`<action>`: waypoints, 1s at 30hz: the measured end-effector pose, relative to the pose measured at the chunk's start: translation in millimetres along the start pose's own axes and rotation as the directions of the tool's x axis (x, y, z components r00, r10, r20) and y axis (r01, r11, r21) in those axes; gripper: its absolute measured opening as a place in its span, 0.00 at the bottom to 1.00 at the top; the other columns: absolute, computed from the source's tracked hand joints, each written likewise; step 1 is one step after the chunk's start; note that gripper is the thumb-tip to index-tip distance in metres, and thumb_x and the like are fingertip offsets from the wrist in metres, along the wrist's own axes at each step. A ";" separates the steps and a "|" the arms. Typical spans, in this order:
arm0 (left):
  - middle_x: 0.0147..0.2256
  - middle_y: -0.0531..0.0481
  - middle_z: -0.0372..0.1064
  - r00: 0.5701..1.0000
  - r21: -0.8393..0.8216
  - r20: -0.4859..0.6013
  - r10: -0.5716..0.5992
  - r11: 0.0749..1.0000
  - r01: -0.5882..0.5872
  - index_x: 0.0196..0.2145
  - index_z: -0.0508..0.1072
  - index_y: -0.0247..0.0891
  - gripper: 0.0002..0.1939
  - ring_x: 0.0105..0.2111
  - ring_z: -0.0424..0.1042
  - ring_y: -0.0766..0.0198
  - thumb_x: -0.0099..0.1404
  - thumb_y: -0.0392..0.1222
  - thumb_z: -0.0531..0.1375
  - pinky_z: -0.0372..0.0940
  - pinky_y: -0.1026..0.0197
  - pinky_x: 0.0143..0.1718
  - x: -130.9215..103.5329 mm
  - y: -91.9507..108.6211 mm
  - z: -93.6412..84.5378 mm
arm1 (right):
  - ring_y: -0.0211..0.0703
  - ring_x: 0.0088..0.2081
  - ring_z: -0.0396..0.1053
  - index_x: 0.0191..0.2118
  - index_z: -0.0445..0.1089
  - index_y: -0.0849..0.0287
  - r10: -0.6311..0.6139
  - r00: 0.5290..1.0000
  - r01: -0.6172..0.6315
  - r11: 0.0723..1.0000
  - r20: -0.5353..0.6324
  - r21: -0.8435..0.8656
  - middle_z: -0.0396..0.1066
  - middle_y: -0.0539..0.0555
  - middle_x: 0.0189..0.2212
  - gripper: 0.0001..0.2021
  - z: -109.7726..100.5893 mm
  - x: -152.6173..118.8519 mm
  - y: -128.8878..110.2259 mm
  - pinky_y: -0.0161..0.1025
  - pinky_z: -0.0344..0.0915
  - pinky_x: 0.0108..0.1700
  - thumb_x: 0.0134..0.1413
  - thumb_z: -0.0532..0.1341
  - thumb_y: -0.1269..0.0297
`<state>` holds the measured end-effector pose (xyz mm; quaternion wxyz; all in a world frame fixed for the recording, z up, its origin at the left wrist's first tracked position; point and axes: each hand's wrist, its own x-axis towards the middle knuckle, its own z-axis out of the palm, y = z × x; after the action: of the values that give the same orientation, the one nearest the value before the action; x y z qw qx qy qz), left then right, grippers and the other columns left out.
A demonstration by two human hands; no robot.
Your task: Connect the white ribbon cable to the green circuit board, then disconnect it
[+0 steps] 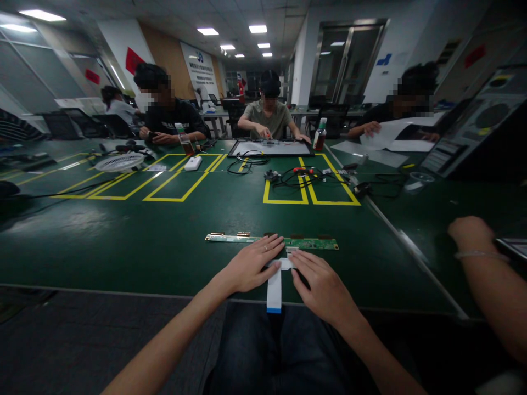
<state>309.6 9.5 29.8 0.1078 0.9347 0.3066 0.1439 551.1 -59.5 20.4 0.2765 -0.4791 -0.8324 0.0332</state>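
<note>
A long, narrow green circuit board (317,243) lies crosswise on the green table in front of me. A white flat ribbon cable (274,288) with a blue end runs from near the board's lower edge over the table's front edge. My left hand (251,266) is open, its stretched fingers resting on the board and its thumb touching the cable's bend. On the other side, my right hand (323,282) has its fingers extended, fingertips on the cable's upper end by the board. Its thumb is apart from them. Those fingertips partly hide the joint between cable and board.
Yellow tape outlines (164,199) mark the table (123,252). Black cables, a red-handled tool (303,170), a fan (119,162) and bottles (320,134) lie or stand farther back. Another person's arm (489,274) rests at right, near a computer tower (481,126). Several people sit opposite.
</note>
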 end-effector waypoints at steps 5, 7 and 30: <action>0.73 0.41 0.53 1.000 0.001 0.009 0.008 1.000 -0.008 0.73 0.58 0.36 0.30 0.75 0.49 0.54 0.81 0.51 0.47 0.50 0.46 0.74 0.8 1.0 -2.6 | 0.51 0.63 0.70 0.62 0.73 0.58 0.020 1.000 -0.020 1.000 -0.002 -0.003 0.75 0.58 0.60 0.20 1.0 2.6 -0.4 0.54 0.68 0.65 0.69 0.57 0.69; 0.73 0.41 0.53 1.000 -0.005 0.014 0.008 1.000 -0.008 0.73 0.58 0.36 0.30 0.75 0.49 0.54 0.81 0.52 0.48 0.50 0.45 0.74 1.3 1.0 -2.8 | 0.50 0.63 0.70 0.63 0.72 0.59 0.029 1.000 -0.029 0.999 0.004 -0.015 0.75 0.58 0.60 0.21 1.7 3.4 -0.8 0.53 0.68 0.66 0.69 0.56 0.70; 0.72 0.43 0.56 1.000 -0.035 0.018 -0.013 0.999 0.014 0.73 0.60 0.39 0.29 0.74 0.50 0.55 0.81 0.53 0.48 0.51 0.45 0.74 4.5 -4.1 1.8 | 0.52 0.63 0.69 0.65 0.71 0.60 0.042 0.999 -0.040 0.996 0.015 -0.076 0.74 0.59 0.62 0.22 1.9 3.2 -3.5 0.54 0.67 0.66 0.69 0.56 0.69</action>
<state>311.5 15.3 27.9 0.1277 0.9318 0.3094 0.1402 546.2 -58.4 21.3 0.2503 -0.5060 -0.8253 0.0113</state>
